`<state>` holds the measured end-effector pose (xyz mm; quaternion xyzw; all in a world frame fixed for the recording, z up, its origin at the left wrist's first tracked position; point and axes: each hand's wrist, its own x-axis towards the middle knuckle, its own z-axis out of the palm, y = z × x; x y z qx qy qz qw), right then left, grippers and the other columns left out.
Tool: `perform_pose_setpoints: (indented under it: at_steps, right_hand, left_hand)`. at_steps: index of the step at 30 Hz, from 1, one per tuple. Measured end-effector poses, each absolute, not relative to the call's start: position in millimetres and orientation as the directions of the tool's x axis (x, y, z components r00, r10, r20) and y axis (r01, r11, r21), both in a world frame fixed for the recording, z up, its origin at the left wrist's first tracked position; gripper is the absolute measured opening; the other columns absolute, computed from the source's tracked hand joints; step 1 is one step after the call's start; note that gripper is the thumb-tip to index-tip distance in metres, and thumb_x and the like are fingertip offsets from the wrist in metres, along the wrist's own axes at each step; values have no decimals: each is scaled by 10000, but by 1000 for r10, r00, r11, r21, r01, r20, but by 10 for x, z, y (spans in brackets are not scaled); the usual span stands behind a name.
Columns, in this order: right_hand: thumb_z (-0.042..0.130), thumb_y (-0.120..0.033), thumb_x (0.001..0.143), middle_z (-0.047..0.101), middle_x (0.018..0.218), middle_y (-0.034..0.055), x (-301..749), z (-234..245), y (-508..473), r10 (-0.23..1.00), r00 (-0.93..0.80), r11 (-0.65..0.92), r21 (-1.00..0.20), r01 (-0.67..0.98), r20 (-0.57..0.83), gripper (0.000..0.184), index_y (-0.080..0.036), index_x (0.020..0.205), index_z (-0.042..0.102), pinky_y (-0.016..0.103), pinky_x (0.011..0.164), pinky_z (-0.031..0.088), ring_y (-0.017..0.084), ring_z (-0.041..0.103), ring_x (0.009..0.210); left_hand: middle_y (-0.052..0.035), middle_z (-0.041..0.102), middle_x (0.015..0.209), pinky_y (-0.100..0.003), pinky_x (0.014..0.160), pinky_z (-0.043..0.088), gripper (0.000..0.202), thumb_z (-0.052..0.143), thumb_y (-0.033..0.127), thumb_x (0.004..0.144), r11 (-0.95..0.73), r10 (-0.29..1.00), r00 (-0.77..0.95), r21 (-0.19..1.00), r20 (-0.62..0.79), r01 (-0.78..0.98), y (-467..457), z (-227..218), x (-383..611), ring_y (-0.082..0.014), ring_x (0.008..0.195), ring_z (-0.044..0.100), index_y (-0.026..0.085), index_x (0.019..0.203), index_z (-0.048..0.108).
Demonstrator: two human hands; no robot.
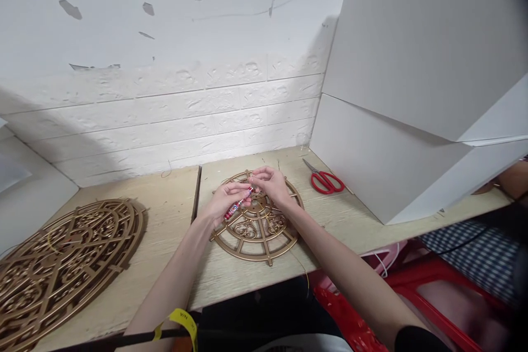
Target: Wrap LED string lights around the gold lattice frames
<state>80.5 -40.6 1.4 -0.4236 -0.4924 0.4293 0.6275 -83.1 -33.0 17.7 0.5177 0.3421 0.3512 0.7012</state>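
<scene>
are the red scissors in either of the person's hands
No, the red scissors lie on the table apart from both hands; the left hand and right hand hold a small red tube.

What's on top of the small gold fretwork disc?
Over the disc, the left hand grips a red tube and the right hand meets its tip. The disc's upper middle is hidden beneath them.

Two gold discs (pixel 70 264) (pixel 258 242) (both fretwork) — one scissors (pixel 325 181), one tube (pixel 238 204)
</scene>
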Motion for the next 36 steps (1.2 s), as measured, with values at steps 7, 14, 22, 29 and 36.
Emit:
perform_pose_setpoints:
  at_steps: [7, 14, 22, 29, 36]
  right_hand:
    - [801, -240, 607, 690, 713, 24, 855, 28, -396, 996, -6, 88, -944, -319, 94, 375, -158, 920, 613, 211, 544, 496, 115, 618, 589]
    - [787, -189, 628, 684, 919, 81, 1034, 93, -418, 998, 41, 49, -992, -116, 45, 389, -155, 964, 593, 265, 636, 530, 161, 647, 765]
    - [583, -479, 795, 634, 618, 32, 1161, 162, -469, 971, -165, 231, -864, 448, 174, 396, -123, 639, 659, 247, 599, 412, 131, 551, 594]
    - [679, -484, 720, 627, 599, 15, 942, 171, -548, 884, -445, 302, -901, 311, 143, 364, -120, 729, 690, 217, 542, 374, 113, 526, 567]
    - [668, -459, 738, 671, 705, 54, 862, 133, -534, 905, -376, 306, -920, 246, 201, 363, -108, 811, 725, 225, 522, 388, 112, 522, 564]
  left_hand:
    - [-87, 718, 765, -279, 694, 570, 404, 786, 138, 610, 176, 905, 421, 958, -66, -228, -314, 135, -811, -161, 681, 684, 99, 990, 652]
    - [-133, 719, 824, -257, 701, 575, 224, 727, 62, 659, 224, 939, 314, 940, -137, -259, -275, 85, -804, -159, 688, 687, 61, 876, 670]
    - [-148, 713, 837, -259, 698, 571, 171, 684, 40, 693, 235, 947, 281, 933, -156, -274, -277, 81, -790, -170, 692, 691, 65, 860, 662]
    - [-124, 711, 780, -259, 669, 551, 180, 678, 35, 672, 213, 959, 246, 933, -142, -289, -282, 107, -781, -158, 663, 678, 75, 846, 662]
    - [-96, 703, 754, -263, 626, 519, 236, 756, 118, 585, 137, 976, 203, 954, -83, -265, -255, 71, -799, -144, 618, 644, 85, 807, 683]
